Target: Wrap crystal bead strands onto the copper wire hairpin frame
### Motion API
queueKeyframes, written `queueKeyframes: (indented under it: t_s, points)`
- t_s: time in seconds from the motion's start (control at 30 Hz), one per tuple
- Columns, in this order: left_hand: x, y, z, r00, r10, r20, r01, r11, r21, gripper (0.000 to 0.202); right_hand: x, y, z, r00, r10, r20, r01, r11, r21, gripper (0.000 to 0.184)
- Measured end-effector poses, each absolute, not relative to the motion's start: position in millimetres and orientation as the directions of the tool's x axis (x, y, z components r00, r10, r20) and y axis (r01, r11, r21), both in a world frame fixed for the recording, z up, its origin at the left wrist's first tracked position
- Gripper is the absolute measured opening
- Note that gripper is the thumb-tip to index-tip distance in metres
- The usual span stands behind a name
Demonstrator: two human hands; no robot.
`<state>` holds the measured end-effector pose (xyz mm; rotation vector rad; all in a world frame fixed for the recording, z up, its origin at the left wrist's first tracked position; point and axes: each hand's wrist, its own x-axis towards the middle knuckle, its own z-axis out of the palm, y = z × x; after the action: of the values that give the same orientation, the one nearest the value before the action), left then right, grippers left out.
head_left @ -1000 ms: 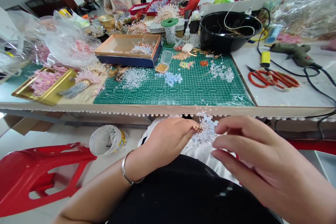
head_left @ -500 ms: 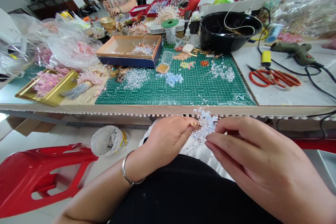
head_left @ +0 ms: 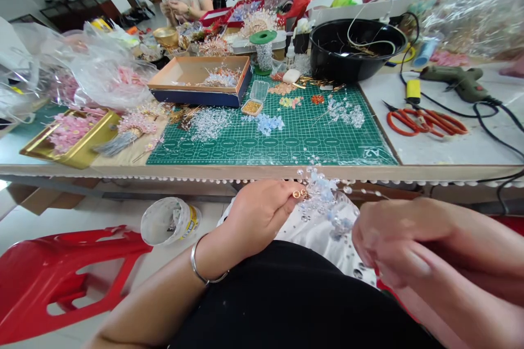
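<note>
Crystal bead spray (head_left: 321, 196) held at lower centre, its gold ring (head_left: 300, 194) pinched in the curled left hand (head_left: 260, 207); right hand (head_left: 399, 240) closed alongside, any hold there undeterminable.

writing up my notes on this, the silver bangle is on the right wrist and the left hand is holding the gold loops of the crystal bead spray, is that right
Not quite: the silver bangle is on the left wrist, not the right, as the head view shows. The rest stands: the left hand is holding the gold loops of the crystal bead spray.
</note>
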<state>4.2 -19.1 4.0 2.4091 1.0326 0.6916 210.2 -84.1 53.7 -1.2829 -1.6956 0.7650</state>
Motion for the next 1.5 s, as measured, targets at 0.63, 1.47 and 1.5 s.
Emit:
queueKeyframes:
  t_s: [0.63,1.47,1.5]
  points:
    - [1,-23,3,0.531,0.647,0.548,0.454,-0.763,0.461,0.017,186,-65,64,-0.183,0.974,0.132,0.543,0.212,-0.812,0.035]
    - [2,-27,3,0.483,0.682,0.549,0.486,-0.731,0.479,0.020,183,-67,55,-0.212,0.950,0.230,0.627,0.313,-0.713,0.030]
    - [2,-28,3,0.483,0.682,0.549,0.484,-0.731,0.482,0.020,183,-68,55,-0.214,0.948,0.237,0.629,0.319,-0.709,0.030]
